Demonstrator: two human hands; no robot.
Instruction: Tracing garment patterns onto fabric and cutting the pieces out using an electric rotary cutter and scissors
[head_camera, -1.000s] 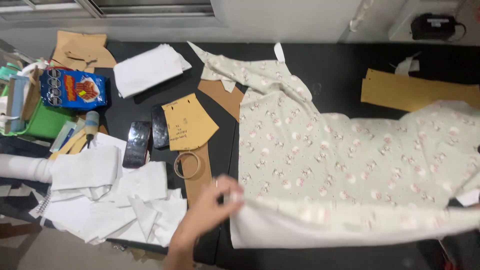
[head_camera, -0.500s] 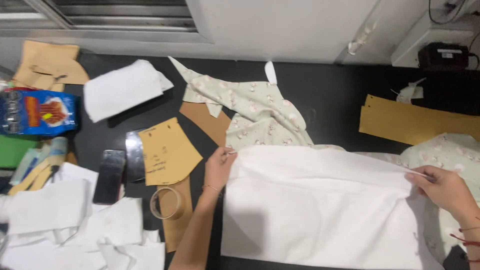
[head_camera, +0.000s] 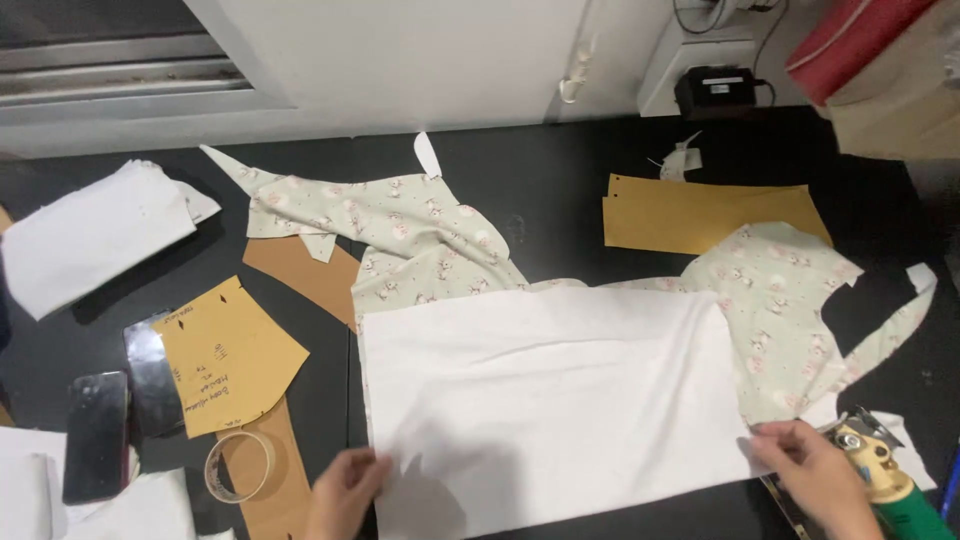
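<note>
A large white fabric sheet (head_camera: 560, 390) lies flat on the black table (head_camera: 540, 190), covering part of a pale green printed fabric (head_camera: 420, 240) that shows above and to the right of it. My left hand (head_camera: 345, 490) rests on the white sheet's lower left corner, fingers bent on the cloth. My right hand (head_camera: 815, 475) pinches the sheet's lower right edge. Just right of that hand lies a yellow and green electric fabric cutter (head_camera: 885, 475).
Brown card pattern pieces (head_camera: 225, 355) and a tape roll (head_camera: 238, 466) lie to the left, beside two dark phones (head_camera: 97, 435). White folded cloth (head_camera: 85, 235) sits far left. A long brown card piece (head_camera: 700, 215) lies at the back right, near a black charger (head_camera: 715, 90).
The white sheet has been pulled down and spread flat over the printed fabric. Both hands have moved from the sheet's upper corners to its lower corners. The camera has shifted right.
</note>
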